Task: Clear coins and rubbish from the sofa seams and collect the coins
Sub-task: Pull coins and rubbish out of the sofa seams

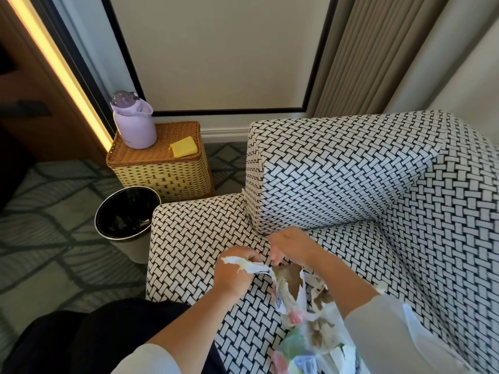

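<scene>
beside the woven-print sofa (194, 238), a black bin (132, 248) stands on patterned carpet (48, 238).

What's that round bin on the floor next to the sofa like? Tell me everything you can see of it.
The bin is round and open-topped, with no lid on it. Its inside looks glossy black, its outer wall pale, with a thin shiny rim. It stands upright on the patterned carpet, right beside the end of the sofa and just in front of the wicker basket; whether it touches either is unclear. A few scraps lie inside, too dark to identify.
</scene>
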